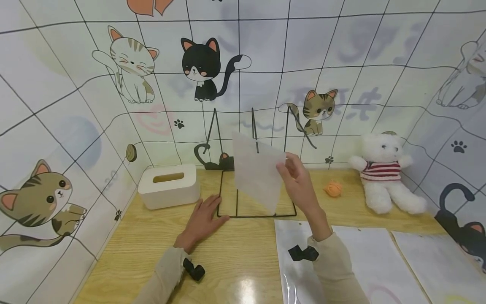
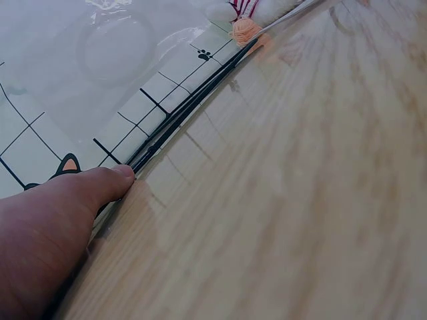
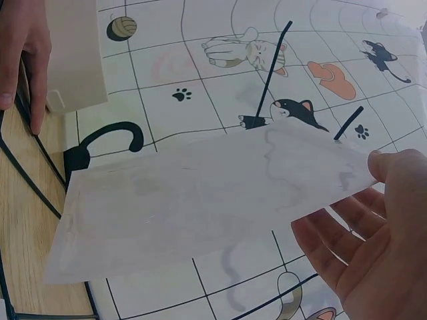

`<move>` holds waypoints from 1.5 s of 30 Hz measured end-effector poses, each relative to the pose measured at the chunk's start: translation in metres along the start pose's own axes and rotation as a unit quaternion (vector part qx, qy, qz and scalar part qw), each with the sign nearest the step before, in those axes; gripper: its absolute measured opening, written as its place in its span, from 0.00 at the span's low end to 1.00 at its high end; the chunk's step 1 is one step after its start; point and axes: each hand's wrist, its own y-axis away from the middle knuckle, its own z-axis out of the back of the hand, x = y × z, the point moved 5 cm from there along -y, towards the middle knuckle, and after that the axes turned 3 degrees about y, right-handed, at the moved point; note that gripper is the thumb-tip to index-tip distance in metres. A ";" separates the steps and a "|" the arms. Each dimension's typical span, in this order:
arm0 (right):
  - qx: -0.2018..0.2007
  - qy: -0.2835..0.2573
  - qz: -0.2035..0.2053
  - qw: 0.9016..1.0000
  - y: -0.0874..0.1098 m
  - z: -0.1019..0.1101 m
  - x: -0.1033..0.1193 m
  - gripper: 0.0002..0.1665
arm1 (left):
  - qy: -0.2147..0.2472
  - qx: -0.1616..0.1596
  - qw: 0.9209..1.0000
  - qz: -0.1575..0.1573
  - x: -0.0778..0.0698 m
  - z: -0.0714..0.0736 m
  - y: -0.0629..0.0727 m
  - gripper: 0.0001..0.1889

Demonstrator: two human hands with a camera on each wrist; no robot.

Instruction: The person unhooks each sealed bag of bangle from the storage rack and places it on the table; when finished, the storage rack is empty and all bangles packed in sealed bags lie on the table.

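My right hand (image 1: 300,181) pinches the right edge of a glossy white sheet (image 1: 256,173) between thumb and fingers. Tilted, the sheet is held up over a black wire rack (image 1: 258,216) with several pointed upright wires, hiding part of it. In the right wrist view the sheet (image 3: 187,207) stretches away from the thumb, clear of the table. My left hand (image 1: 201,221) rests at the rack's front left corner with its fingers extended along the left bar. The left wrist view has the left thumb (image 2: 73,207) right at the front bar.
A white tissue box (image 1: 174,194) stands left of the rack. To the right are an orange yarn ball (image 1: 334,188) and a white teddy bear (image 1: 381,171) in a striped shirt. Several white sheets (image 1: 368,253) lie at the front right. A cat-printed wall covering (image 1: 262,46) encloses the table.
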 end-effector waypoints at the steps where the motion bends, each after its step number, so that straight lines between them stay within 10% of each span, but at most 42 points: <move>1: 0.000 0.001 0.004 1.000 0.000 0.000 0.001 0.21 | 0.000 0.000 1.000 0.000 0.000 0.000 0.000 0.40; 45: -0.007 0.070 0.052 0.996 0.015 0.003 0.045 0.11 | 0.004 -0.003 1.000 -0.002 0.003 -0.001 0.000 0.41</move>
